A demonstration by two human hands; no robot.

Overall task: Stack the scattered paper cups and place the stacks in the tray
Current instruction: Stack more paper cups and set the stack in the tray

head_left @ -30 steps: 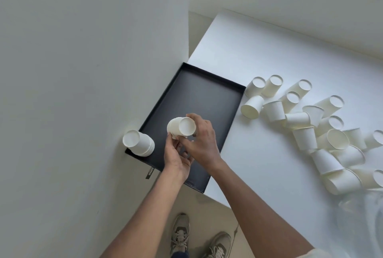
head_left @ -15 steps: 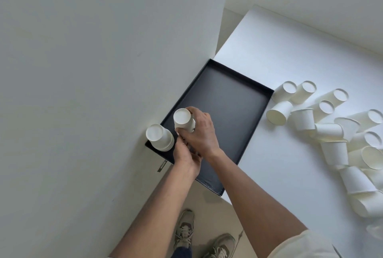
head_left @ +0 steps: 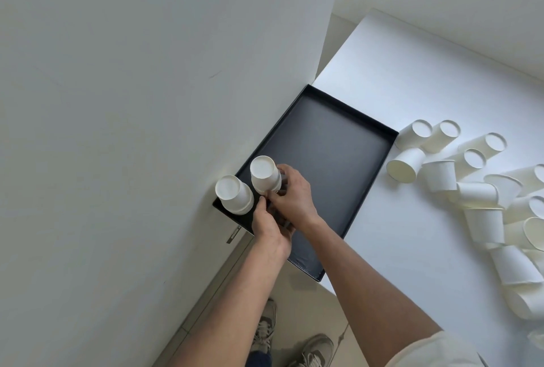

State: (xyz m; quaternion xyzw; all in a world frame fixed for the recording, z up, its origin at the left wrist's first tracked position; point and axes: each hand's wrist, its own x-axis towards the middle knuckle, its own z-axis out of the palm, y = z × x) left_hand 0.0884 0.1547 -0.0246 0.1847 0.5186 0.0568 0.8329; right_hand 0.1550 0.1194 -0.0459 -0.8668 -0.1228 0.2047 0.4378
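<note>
A black tray (head_left: 329, 143) lies at the white table's left edge, against a wall. In its near left corner stands an upside-down stack of white paper cups (head_left: 234, 194). Right beside it is a second upside-down stack (head_left: 265, 173), held low down by both hands: my right hand (head_left: 291, 193) grips it from the right, my left hand (head_left: 270, 222) from the near side. Whether its rim touches the tray floor is hidden by my fingers. Several loose white cups (head_left: 471, 190) lie scattered on the table to the right of the tray.
A white wall (head_left: 132, 101) rises directly along the tray's left side. The white table (head_left: 412, 78) stretches to the back and right. Below the table edge I see the floor and my shoes (head_left: 312, 349).
The held stack has turned from lying sideways to upside down and has come down next to the first stack in the tray's corner. My view has shifted left.
</note>
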